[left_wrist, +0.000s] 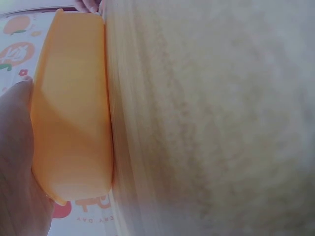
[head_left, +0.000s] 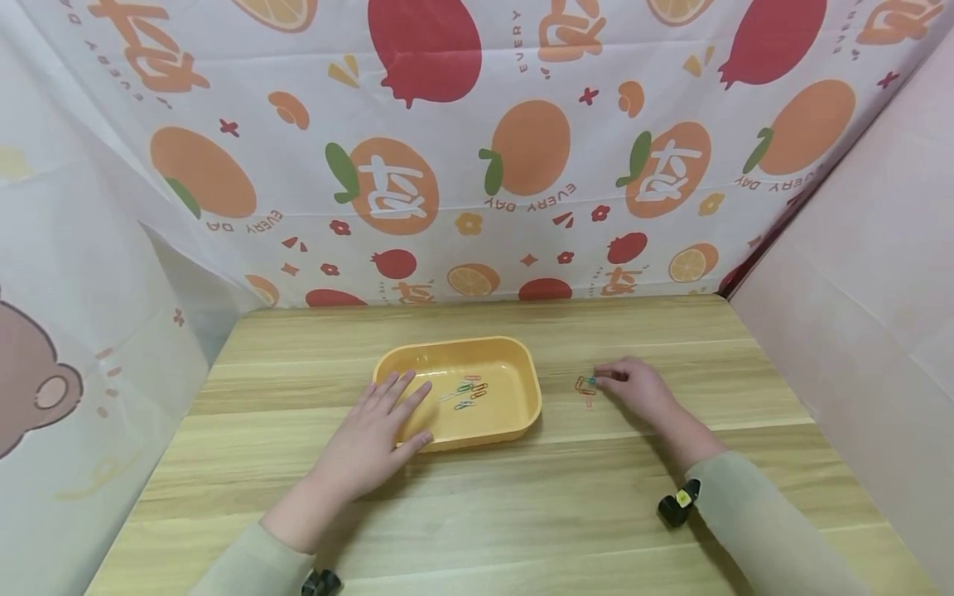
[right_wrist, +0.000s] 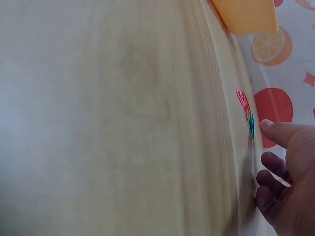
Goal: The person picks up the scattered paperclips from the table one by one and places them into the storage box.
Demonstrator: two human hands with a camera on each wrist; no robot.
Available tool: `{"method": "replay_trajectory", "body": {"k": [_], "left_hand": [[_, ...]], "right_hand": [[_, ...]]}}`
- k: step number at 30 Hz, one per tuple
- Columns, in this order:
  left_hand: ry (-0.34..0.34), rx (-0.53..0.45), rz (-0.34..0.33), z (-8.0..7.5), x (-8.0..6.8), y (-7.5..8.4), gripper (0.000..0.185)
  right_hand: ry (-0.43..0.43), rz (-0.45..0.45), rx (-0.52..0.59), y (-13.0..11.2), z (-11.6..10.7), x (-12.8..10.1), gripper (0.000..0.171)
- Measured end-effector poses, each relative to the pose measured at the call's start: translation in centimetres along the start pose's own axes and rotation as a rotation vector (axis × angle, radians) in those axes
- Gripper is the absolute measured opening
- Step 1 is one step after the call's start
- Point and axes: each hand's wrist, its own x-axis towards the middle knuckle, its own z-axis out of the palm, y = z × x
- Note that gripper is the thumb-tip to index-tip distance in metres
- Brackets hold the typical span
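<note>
A yellow rectangular tray (head_left: 527, 414) stands on the table with several coloured paper clips (head_left: 468, 389) inside it. My left hand (head_left: 376, 430) lies over the tray's left side, its fingers spread across the rim; the left wrist view shows the hand against the tray's outer wall (left_wrist: 74, 108). To the right of the tray, a small group of paper clips (head_left: 585, 391) in orange, pink and teal lies on the wood. Beside them is my right hand (head_left: 635, 387), fingers loosely bent. In the right wrist view its thumb is close to a teal-green clip (right_wrist: 251, 127), seemingly with a small gap.
The wooden table (head_left: 477, 513) runs up to a fruit-patterned cloth (head_left: 469, 207) at the back. Pale cloth walls (head_left: 857, 265) stand on both sides. A small black device (head_left: 678, 503) is strapped at the right wrist, and another (head_left: 322, 583) at the left.
</note>
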Motion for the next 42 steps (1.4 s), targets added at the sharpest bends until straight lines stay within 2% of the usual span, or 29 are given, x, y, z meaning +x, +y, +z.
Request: {"method": "replay_trajectory", "body": {"k": [11,16,25,30,42], "left_hand": [[-0.004,-0.001,-0.002,0.0,0.0,0.0,0.073],[0.004,-0.003,0.0,0.0,0.1,0.0,0.073],[-0.003,-0.002,-0.003,0.0,0.0,0.1,0.073],[0.006,0.0,0.004,0.1,0.0,0.1,0.073],[0.002,0.006,0.004,0.0,-0.1,0.0,0.073]], "right_hand": [[-0.07,-0.094,-0.107,-0.1,-0.2,0.8,0.027],[-0.079,-0.095,-0.146,0.0,-0.2,1.0,0.026],[-0.092,-0.078,-0.154,-0.4,-0.3,1.1,0.025],[-0.083,-0.074,-0.172,-0.4,-0.2,1.2,0.023],[-0.044,-0.14,-0.275,-0.6,0.1,0.9,0.019]]}}
